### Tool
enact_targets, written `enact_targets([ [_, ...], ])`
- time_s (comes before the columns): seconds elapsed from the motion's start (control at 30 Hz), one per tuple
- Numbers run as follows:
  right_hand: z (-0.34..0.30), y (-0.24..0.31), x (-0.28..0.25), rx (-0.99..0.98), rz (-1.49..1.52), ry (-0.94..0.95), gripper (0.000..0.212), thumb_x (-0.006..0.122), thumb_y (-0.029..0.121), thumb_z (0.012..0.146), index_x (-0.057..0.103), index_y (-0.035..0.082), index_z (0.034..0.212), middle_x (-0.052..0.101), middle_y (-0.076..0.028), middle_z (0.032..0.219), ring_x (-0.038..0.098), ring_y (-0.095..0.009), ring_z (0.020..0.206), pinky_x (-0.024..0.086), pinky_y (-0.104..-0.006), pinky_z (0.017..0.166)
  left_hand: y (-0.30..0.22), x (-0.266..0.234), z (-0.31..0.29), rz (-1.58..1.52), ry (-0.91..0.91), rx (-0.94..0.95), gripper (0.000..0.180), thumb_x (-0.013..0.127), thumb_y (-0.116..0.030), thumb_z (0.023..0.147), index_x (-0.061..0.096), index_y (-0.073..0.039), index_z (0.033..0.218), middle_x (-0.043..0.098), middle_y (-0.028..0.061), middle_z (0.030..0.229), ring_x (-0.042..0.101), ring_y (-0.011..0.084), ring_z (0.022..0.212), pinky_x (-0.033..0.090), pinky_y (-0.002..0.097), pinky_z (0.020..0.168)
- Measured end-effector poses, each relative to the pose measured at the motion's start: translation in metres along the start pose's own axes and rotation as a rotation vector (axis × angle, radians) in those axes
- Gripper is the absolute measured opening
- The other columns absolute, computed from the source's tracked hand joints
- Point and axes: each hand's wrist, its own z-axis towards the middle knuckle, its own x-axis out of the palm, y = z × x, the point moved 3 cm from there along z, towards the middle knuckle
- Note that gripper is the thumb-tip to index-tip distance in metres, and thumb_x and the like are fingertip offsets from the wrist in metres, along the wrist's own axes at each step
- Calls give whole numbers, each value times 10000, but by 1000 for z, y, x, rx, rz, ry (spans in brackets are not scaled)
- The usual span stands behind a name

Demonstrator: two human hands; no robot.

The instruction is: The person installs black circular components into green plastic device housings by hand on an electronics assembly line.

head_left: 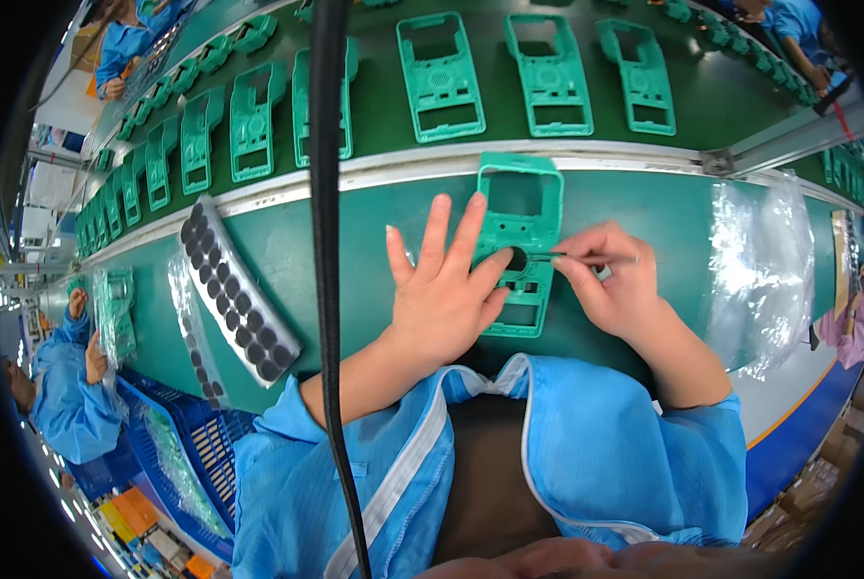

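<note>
A green plastic housing point(533, 229) lies on the table in front of me, its far end against the metal rail. In its round recess sits a black round pad point(518, 261). My left hand point(442, 294) is open, fingers spread, with one fingertip resting at the pad's left edge. From the other side, my right hand point(613, 280) pinches thin metal tweezers point(623, 259), whose tip reaches the pad's right edge. To my left lies a sheet of black round pads point(231, 289), with several pads on a clear backing.
Beyond the metal rail point(393, 169), several green housings point(442, 77) stand in a row on a conveyor point(374, 24). Clear plastic bags point(760, 270) lie at right. A blue crate point(195, 454) is at lower left, near another person point(75, 386). A dark vertical strap crosses the view.
</note>
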Motion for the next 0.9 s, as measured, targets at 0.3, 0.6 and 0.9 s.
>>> enact_targets([
  [0.3, 12, 11, -31, 436, -88, 255, 199, 464, 167, 832, 565, 0, 871, 593, -157, 700, 597, -308, 676, 466, -387, 659, -7, -16, 1, -96, 137, 50, 419, 630, -180, 758, 587, -249, 1169, 228, 160, 1461, 133, 420, 1354, 78, 683, 997],
  [0.6, -33, 29, 27, 599, -285, 366, 386, 601, 374, 823, 553, -3, 887, 624, -208, 785, 601, -384, 754, 470, -468, 679, -6, -20, -1, -133, 63, 147, 310, 582, -122, 790, 642, -225, 1076, 290, 175, 1428, 180, 423, 1339, 96, 648, 1024],
  [0.9, -34, -29, -29, 858, 201, -75, 348, 586, 316, 869, 549, -20, 954, 579, -78, 742, 552, -141, 578, 470, -290, 537, 15, -37, -9, -451, -242, 99, 440, 626, -227, 772, 561, -121, 1193, 237, 214, 1444, 171, 434, 1334, 133, 583, 1040],
])
